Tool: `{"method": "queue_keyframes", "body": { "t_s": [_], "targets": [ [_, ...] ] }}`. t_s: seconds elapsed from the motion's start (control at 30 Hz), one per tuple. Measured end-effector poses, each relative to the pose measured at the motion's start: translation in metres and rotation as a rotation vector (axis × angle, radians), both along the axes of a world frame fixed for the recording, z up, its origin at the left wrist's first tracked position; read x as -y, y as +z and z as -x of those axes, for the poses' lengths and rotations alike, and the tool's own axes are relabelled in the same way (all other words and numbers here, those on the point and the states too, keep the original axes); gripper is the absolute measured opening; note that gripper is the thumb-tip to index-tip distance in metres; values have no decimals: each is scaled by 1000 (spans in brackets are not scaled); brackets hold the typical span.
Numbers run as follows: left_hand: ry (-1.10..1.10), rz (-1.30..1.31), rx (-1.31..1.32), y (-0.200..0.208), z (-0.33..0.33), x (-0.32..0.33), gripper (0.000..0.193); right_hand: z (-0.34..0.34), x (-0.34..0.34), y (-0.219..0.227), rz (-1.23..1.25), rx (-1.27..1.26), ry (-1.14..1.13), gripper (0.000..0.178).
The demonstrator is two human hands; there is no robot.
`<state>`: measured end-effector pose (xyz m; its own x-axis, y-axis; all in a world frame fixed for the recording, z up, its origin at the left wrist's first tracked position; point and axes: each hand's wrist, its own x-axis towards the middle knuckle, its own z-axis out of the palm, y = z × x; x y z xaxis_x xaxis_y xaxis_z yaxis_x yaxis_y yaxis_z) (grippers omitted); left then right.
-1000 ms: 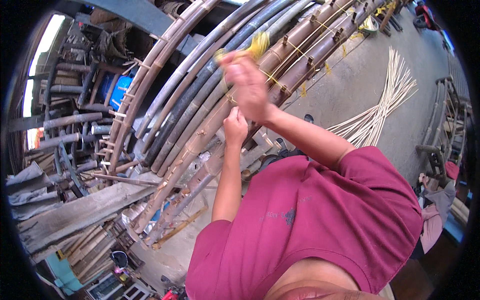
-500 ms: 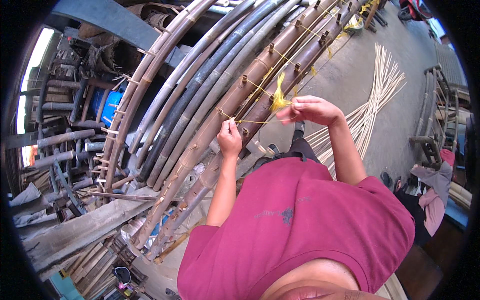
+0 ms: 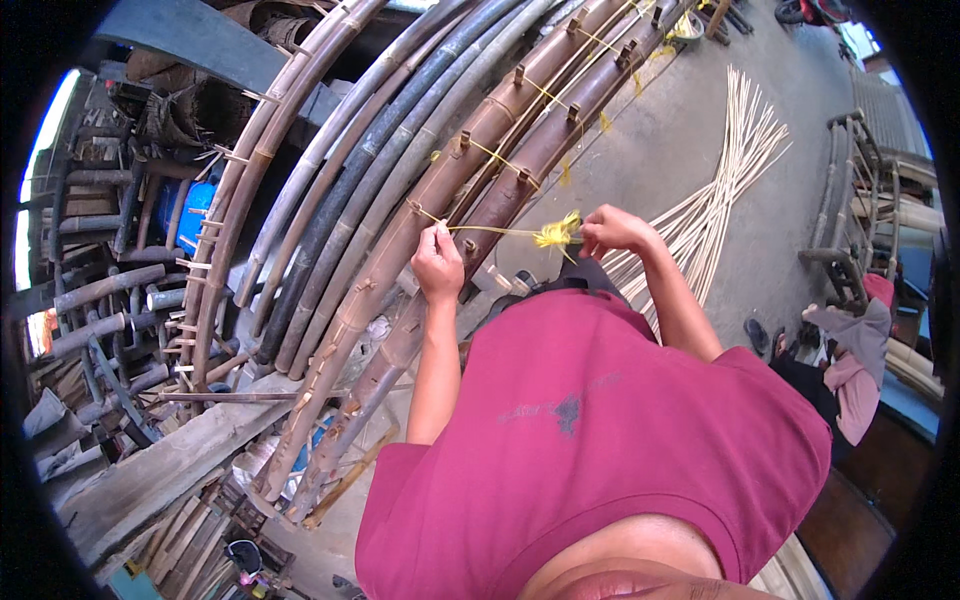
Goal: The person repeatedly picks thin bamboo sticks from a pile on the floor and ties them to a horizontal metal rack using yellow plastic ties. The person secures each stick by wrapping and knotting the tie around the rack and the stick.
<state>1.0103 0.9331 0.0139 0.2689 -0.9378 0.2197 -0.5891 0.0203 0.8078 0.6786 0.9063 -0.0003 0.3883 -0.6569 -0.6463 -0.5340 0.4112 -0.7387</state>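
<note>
Two long brown bamboo poles run side by side in front of me, a left pole (image 3: 432,181) and a right pole (image 3: 503,200), with short pegs standing out of them. Yellow twine (image 3: 497,150) crosses between pegs further up. My left hand (image 3: 438,262) pinches the twine beside a peg on the left pole. From there a strand stretches nearly level to a loose yellow bundle of twine (image 3: 557,232). My right hand (image 3: 612,230) is closed on the bundle's right side, past the right pole; its fingertips are partly hidden.
Several dark bamboo poles (image 3: 372,165) lie left of the pegged pair. Thin pale sticks (image 3: 715,200) are heaped on the floor at right. A concrete beam (image 3: 170,470) and stacked wood slats (image 3: 195,540) are at lower left. Bamboo frames (image 3: 845,230) and a person's sleeve (image 3: 858,385) show at far right.
My right hand has come down and slightly right with the twine bundle, and the strand is now drawn straighter. My left hand keeps its pinch near the peg. The whole view has shifted a little.
</note>
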Motion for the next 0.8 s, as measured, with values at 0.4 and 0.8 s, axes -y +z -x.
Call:
{"method": "queue_keyframes", "body": {
  "t_s": [0.4,0.8],
  "targets": [
    [-2,99,81,-5,-3,-1,21,-18,7,69,143,-32,279,23],
    [33,10,14,-4,-4,-7,20,-31,27,104,319,-188,472,30]
  ]
}}
